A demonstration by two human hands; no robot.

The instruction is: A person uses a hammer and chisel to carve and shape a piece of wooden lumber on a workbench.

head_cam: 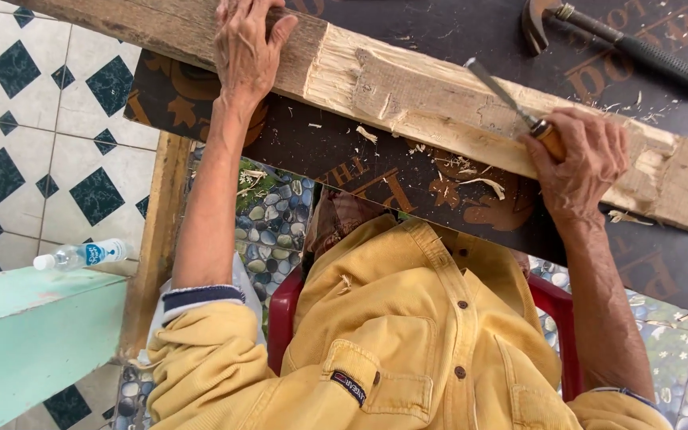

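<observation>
A long rough wooden beam (pixel 439 103) lies across a dark printed board (pixel 344 151), its near face freshly cut and pale. My left hand (pixel 247 48) presses flat on the beam's left part, fingers spread. My right hand (pixel 583 159) grips the wooden handle of a chisel (pixel 511 103), whose steel blade points up and left onto the beam's carved face. Wood chips (pixel 471 171) lie scattered on the board below the beam.
A claw hammer (pixel 639 52) with a black grip lies on the board beyond the beam at top right. A plastic water bottle (pixel 81 255) rests by a pale green bench (pixel 25 334) at left. I sit on a red chair (pixel 280 318) over a tiled floor.
</observation>
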